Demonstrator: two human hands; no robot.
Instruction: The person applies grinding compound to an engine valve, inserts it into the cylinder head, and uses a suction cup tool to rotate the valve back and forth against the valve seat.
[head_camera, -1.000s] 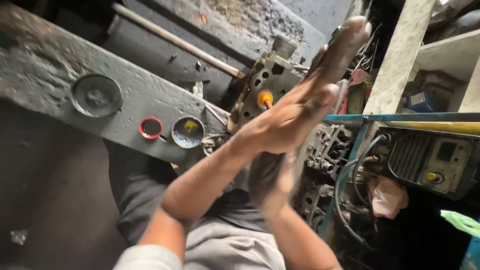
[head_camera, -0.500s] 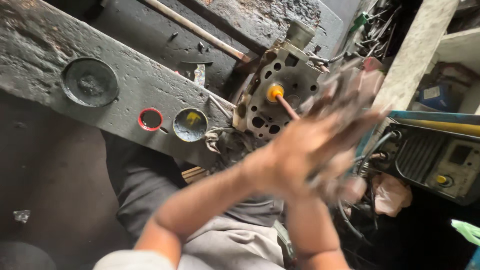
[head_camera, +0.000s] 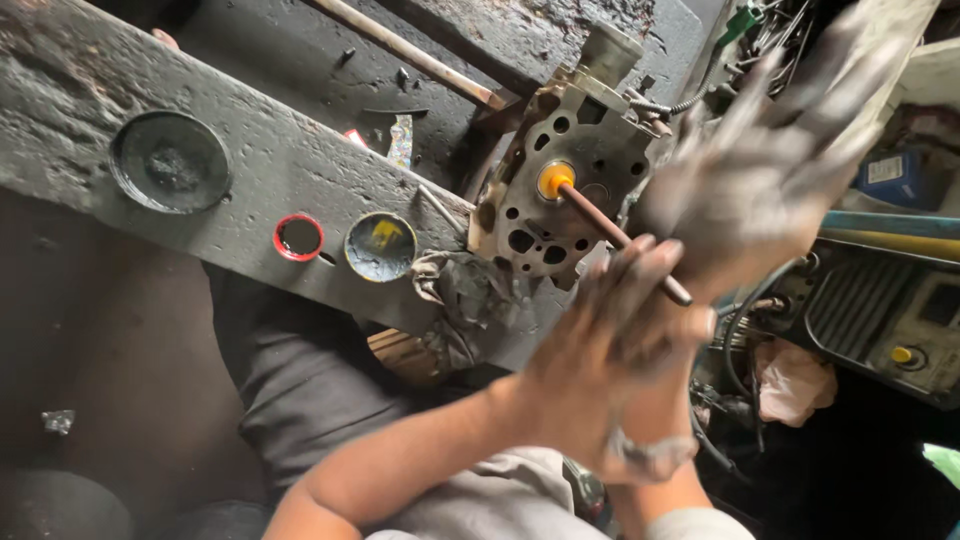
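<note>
A grimy metal cylinder head (head_camera: 560, 170) stands on edge against a dark bench (head_camera: 250, 150). A thin brown stick (head_camera: 620, 240) with an orange cup (head_camera: 552, 180) on its tip is pressed into one of the head's round ports. The stick's near end lies between my two greasy palms. My left hand (head_camera: 600, 340) is below it, fingers stretched over the stick. My right hand (head_camera: 760, 190), blurred with motion and fingers spread, presses from the other side. A bracelet sits on my right wrist.
On the bench lie a large dark round dish (head_camera: 170, 160), a small red-rimmed cap (head_camera: 298, 237) and a tin with yellow paste (head_camera: 380, 245). A dirty rag (head_camera: 460, 290) hangs by the head. A grey machine with a yellow knob (head_camera: 900, 355) stands right, over a pink cloth (head_camera: 795, 385).
My palms have slid against each other along the stick: the right hand has moved up and forward, the left hand back toward me. The view has shifted closer to the cylinder head.
</note>
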